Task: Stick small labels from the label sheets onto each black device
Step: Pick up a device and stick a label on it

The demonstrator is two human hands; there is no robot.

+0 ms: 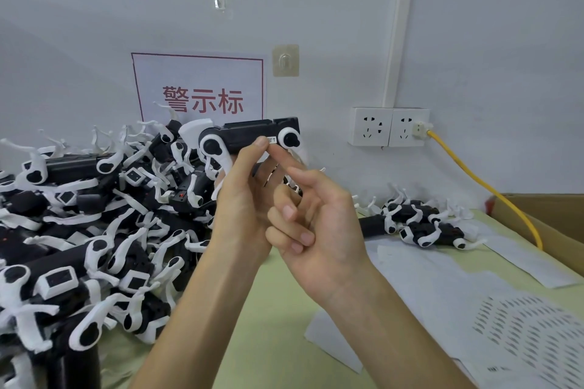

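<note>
left hand (243,199) raised in front of the wall, fingers curled round 1 black device (249,135) from below, thumb flat on its front face. the device is held level, a white piece at each end. right hand (319,221) just beside it: index finger straight, tip at 1 small white label (272,139) on the device's front near the right end; i cannot tell whether the tip touches the label. the other 3 fingers are curled into the palm and grip nothing.

counts: a large heap of black-and-white devices (94,215) on the left of the green table (268,325), too tangled to count. a small group of devices (423,224) on the right, roughly 3 or 4. overlapping label sheets (474,309) at lower right, at least 2, 1 showing rows of emptied slots. 2 wall sockets (371,126), the right one with a plug and 1 yellow cable (474,180). 2 wall hooks (285,60). 1 sign (202,88) with red characters.

containers: 1 cardboard box (553,218) at the right edge; contents out of view.
</note>
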